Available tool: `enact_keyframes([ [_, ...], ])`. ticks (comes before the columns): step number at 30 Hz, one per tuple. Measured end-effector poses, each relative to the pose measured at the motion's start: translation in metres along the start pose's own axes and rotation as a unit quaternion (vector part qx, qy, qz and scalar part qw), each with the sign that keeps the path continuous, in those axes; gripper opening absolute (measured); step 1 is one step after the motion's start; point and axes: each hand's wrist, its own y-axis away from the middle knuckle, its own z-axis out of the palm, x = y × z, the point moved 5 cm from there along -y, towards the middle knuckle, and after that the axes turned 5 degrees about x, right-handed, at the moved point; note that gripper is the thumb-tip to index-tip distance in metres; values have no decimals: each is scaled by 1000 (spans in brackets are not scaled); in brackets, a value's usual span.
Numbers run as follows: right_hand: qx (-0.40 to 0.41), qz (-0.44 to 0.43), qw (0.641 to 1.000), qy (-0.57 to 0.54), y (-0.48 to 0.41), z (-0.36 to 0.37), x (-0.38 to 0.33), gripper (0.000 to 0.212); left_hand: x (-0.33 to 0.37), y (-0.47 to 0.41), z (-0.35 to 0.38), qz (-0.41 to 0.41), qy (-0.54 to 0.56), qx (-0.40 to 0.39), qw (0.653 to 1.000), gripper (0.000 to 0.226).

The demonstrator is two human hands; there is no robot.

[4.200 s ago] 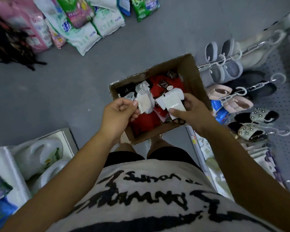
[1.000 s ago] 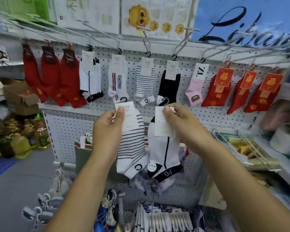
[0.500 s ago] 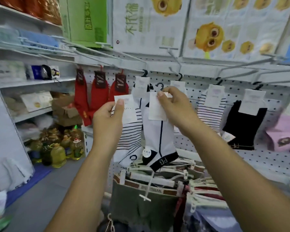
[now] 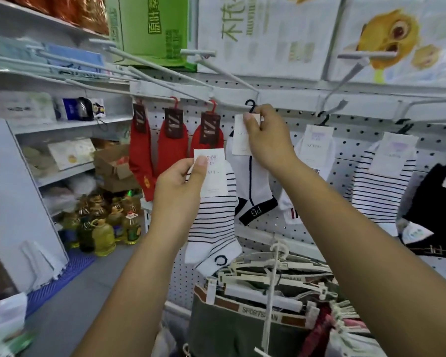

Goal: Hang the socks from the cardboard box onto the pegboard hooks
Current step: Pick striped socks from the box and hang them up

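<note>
My right hand (image 4: 265,140) pinches the card label of a white sock with a black toe band (image 4: 252,186), holding its black hanger hook (image 4: 250,105) up at a long metal pegboard hook (image 4: 232,105). Lower and to the left, my left hand (image 4: 180,186) grips the label of a white sock with thin black stripes (image 4: 214,228), which hangs free in front of the pegboard (image 4: 345,130). Three red socks (image 4: 173,148) hang to the left of the raised sock. The cardboard box is out of view.
More socks hang to the right: a white one (image 4: 317,150), a striped one (image 4: 381,181), a black one (image 4: 430,210). Empty metal hooks (image 4: 216,70) jut out above. Hangers with underwear (image 4: 263,302) crowd below. Oil bottles (image 4: 106,228) and shelves stand at left.
My right hand has lifted the black-banded sock up to the metal hook. My left hand has stayed lower with the striped sock. The view has shifted closer to the pegboard.
</note>
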Motion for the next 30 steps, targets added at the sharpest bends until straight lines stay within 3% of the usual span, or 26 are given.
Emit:
enact_keyframes([
  [5,8,20,1000,14,-4,5,11,28,-7,-2,5,-62,56,-10,996,29],
  [12,51,62,996,-44,37,-27,18,33,-8,7,23,-81,98,-18,992,34],
  [20,-28,123,982,-139,124,-96,27,28,7,47,88,-121,190,-79,971,27],
  [25,-8,128,983,-133,140,-149,38,14,15,82,136,-171,228,-112,952,32],
  [28,14,116,984,-137,144,-176,48,9,23,99,155,-153,204,-118,960,25],
  [30,35,121,982,-137,143,-192,57,10,28,100,161,-106,162,-75,978,21],
])
